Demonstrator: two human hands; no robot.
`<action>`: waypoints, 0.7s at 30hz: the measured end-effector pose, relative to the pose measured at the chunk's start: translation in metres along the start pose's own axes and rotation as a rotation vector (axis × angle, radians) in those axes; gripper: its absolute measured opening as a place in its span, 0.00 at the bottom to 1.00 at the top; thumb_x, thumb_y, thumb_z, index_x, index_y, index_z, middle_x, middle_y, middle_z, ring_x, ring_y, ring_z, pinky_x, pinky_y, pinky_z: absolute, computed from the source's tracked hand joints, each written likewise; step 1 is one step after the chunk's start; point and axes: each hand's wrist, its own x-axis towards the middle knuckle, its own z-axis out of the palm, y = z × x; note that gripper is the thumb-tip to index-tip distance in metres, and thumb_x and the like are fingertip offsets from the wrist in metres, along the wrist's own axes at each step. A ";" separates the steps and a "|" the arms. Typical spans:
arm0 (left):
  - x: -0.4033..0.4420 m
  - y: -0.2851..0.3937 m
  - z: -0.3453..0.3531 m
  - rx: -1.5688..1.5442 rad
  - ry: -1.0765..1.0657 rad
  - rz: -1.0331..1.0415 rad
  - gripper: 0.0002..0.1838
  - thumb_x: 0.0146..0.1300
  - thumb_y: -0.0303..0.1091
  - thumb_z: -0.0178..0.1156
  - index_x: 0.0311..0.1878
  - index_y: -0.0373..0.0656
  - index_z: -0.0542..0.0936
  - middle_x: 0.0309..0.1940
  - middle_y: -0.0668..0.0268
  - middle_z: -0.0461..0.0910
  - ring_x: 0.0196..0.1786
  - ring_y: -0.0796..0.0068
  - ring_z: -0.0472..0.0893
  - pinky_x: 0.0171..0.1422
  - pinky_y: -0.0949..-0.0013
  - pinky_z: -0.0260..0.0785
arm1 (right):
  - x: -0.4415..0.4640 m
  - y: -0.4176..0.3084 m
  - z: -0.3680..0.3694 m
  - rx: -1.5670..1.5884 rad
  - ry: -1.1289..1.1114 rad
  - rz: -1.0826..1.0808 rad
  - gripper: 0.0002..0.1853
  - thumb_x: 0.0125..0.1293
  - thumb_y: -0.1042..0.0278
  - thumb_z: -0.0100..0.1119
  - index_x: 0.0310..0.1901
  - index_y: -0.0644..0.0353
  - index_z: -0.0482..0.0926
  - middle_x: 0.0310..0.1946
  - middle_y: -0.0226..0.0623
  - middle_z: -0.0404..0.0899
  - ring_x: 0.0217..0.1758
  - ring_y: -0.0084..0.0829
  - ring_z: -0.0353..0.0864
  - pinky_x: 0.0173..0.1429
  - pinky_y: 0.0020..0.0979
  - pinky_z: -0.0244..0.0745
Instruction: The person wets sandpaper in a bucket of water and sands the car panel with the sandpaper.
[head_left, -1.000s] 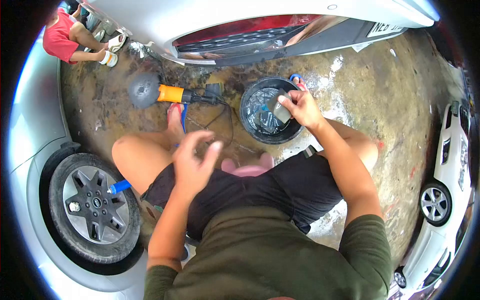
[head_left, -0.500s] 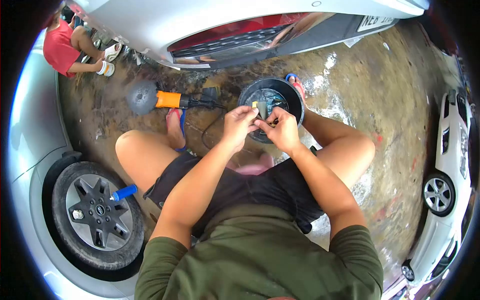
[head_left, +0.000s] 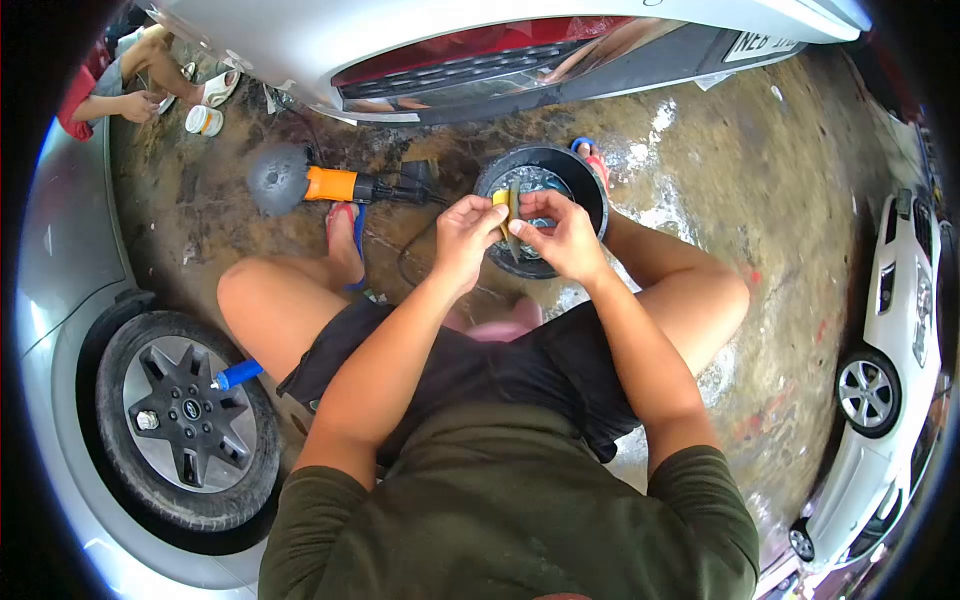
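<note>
My left hand point(head_left: 467, 238) pinches a small yellow block point(head_left: 500, 204) over the near left part of a black bucket point(head_left: 592, 190). Beside it, my right hand point(head_left: 563, 236) grips a thin grey sheet point(head_left: 514, 210), seen nearly edge-on. Block and sheet are side by side and seem to touch. Water with some blue and dark items lies in the bucket, partly hidden by my hands. To the left on the wet floor rests an orange and black power tool point(head_left: 335, 184) with a round grey pad point(head_left: 280, 180).
A car bumper point(head_left: 480, 95) spans the far side. At the left are a wheel point(head_left: 190, 410) and a blue bottle point(head_left: 238, 374). Another person's hand point(head_left: 140, 106) is near a white tub point(head_left: 204, 121) at the upper left. A white car point(head_left: 900, 330) stands at the right.
My left hand has come from above my lap to the bucket, now with the yellow block. The grey sheet has turned edge-on and come beside the block. The other person's hand has left the white tub.
</note>
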 end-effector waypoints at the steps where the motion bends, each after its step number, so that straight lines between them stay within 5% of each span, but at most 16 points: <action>1: 0.001 0.001 -0.001 0.001 -0.002 -0.002 0.04 0.70 0.26 0.67 0.41 0.41 0.80 0.39 0.67 0.84 0.42 0.78 0.84 0.48 0.69 0.81 | 0.002 0.001 -0.003 0.003 -0.009 -0.007 0.16 0.65 0.65 0.73 0.48 0.67 0.83 0.39 0.38 0.87 0.45 0.27 0.86 0.50 0.31 0.82; 6: 0.002 0.015 0.003 -0.081 -0.005 -0.034 0.04 0.71 0.28 0.61 0.38 0.45 0.77 0.41 0.67 0.83 0.45 0.73 0.85 0.53 0.61 0.82 | 0.012 0.018 -0.022 0.193 0.061 0.082 0.04 0.68 0.75 0.60 0.37 0.66 0.80 0.28 0.28 0.80 0.31 0.19 0.75 0.37 0.27 0.72; 9: 0.005 0.017 -0.002 -0.097 0.028 -0.042 0.03 0.71 0.30 0.61 0.39 0.47 0.76 0.42 0.68 0.83 0.46 0.72 0.86 0.53 0.61 0.82 | 0.013 0.013 -0.042 0.278 0.098 0.178 0.07 0.70 0.71 0.55 0.34 0.61 0.77 0.27 0.23 0.73 0.31 0.18 0.71 0.36 0.24 0.66; 19: 0.005 0.017 0.000 0.013 0.104 -0.104 0.06 0.73 0.38 0.62 0.48 0.50 0.77 0.49 0.68 0.84 0.53 0.70 0.85 0.54 0.58 0.80 | 0.015 0.010 -0.049 0.415 0.068 0.328 0.03 0.71 0.67 0.55 0.37 0.51 0.77 0.30 0.20 0.70 0.33 0.17 0.68 0.32 0.23 0.60; 21: 0.007 0.017 0.000 -0.046 -0.082 -0.146 0.16 0.73 0.40 0.63 0.58 0.45 0.78 0.56 0.61 0.83 0.60 0.65 0.83 0.57 0.56 0.80 | 0.015 0.019 -0.049 0.318 0.087 0.310 0.05 0.71 0.66 0.54 0.42 0.55 0.79 0.32 0.24 0.74 0.34 0.20 0.71 0.33 0.25 0.65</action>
